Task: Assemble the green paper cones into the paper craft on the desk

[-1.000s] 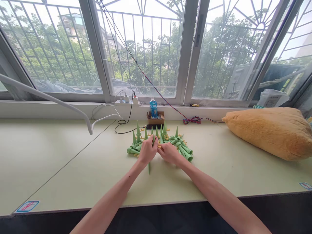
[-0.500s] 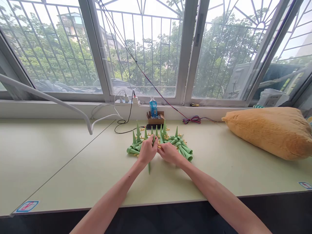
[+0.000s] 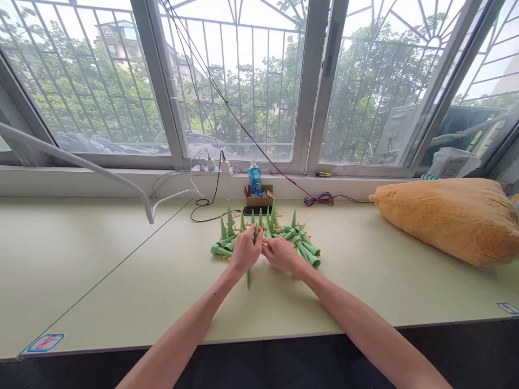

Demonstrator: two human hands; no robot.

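A green plastic spike [image 3: 256,231] stands tip upward in the left hand [image 3: 244,251], at the middle of the worktop [image 3: 344,294]. The left fingers are curled closed around it. Just beside it, toward four o'clock, the right hand [image 3: 283,255] has its thumb and fingers pinched together on a small yellow fitting [image 3: 265,244]; whether this is joined to the held spike cannot be made out. The hands nearly meet.

Taking the held spike as the clock's centre, more green spikes crowd around. A row of upright cones [image 3: 260,217] stands at twelve, a pile of toppled cones [image 3: 310,253] lies between three and four, and a smaller group [image 3: 223,248] lies near eight. One tapered green tip [image 3: 248,279] shows below the left wrist at six, pointing toward the near edge.

Beyond the cones at twelve are a dark phone [image 3: 255,210] and a cardboard box [image 3: 259,201], with a blue-labelled bottle [image 3: 255,181] upright at the box. A black cable [image 3: 206,202] loops at ten to eleven, below a white power strip [image 3: 211,167]. A red-and-black wire coil [image 3: 319,200] sits at two, a tan plush cushion [image 3: 446,221] at three.
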